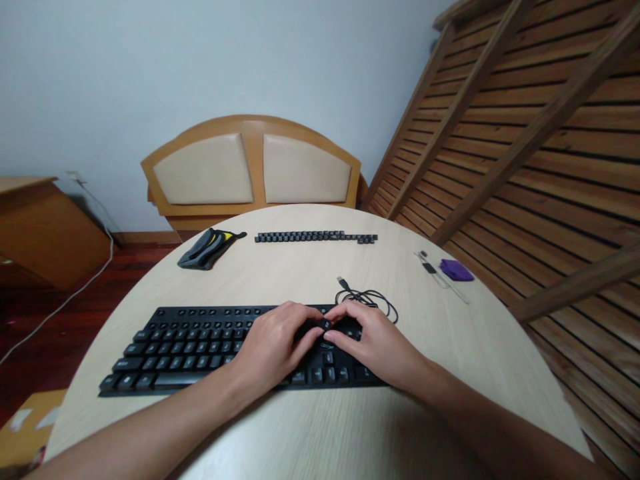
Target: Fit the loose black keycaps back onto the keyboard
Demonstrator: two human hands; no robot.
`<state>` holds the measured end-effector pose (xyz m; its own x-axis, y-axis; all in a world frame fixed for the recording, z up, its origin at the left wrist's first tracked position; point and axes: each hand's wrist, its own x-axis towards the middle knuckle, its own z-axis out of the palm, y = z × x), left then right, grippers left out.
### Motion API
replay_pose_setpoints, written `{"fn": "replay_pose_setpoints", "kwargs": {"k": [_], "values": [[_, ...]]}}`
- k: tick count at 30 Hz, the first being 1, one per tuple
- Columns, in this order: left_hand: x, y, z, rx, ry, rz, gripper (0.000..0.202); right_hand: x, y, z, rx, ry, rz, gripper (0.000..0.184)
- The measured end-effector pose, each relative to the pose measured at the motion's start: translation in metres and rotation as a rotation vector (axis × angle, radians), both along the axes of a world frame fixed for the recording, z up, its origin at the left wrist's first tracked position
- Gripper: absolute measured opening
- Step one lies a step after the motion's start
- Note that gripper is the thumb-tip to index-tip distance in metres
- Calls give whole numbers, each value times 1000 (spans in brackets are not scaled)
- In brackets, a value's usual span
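Head view, going left to right: a wooden cabinet (55, 233) stands beyond the pale tabletop (280, 437), whose far left side carries a dark grey pouch (205, 252) with yellow lining. Nearer, a black keyboard (180, 348) lies flat, its upper rows apparently uncapped. The left hand (273, 337) arches over its right part, thumb and forefinger partly closed. Farther back, loose black keycaps (310, 236) sit in rows before a padded headboard (307, 170). Between the two hands' fingertips is one small dark key (328, 325); I cannot tell whether either hand grips it. A coiled USB cable (358, 293) lies just behind the keyboard. The right hand (383, 340) curves in likewise, thumb and forefinger slightly apart. Well off to its right rest a pale cord (429, 268) with a black piece and a folded purple cloth (456, 270), near a slatted wooden panel (540, 160).
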<state>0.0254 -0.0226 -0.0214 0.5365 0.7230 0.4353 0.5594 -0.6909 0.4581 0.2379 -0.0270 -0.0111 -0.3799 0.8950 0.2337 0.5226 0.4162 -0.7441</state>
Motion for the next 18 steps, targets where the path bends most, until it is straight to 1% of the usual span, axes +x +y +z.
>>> {"fn": "replay_pose_setpoints", "kwargs": {"k": [4,10,14,18], "values": [[-1,1,-1,3,-1,6,14,1,0,1,53,-40,-7,13],[-2,2,-4,-18,0,3,11,5,1,2,49,-63,6,9],[0,2,-1,-21,-1,-12,13,11,7,3,53,-89,-34,13],[1,2,-3,-1,77,-23,23,18,12,5,50,-148,-44,15]]}}
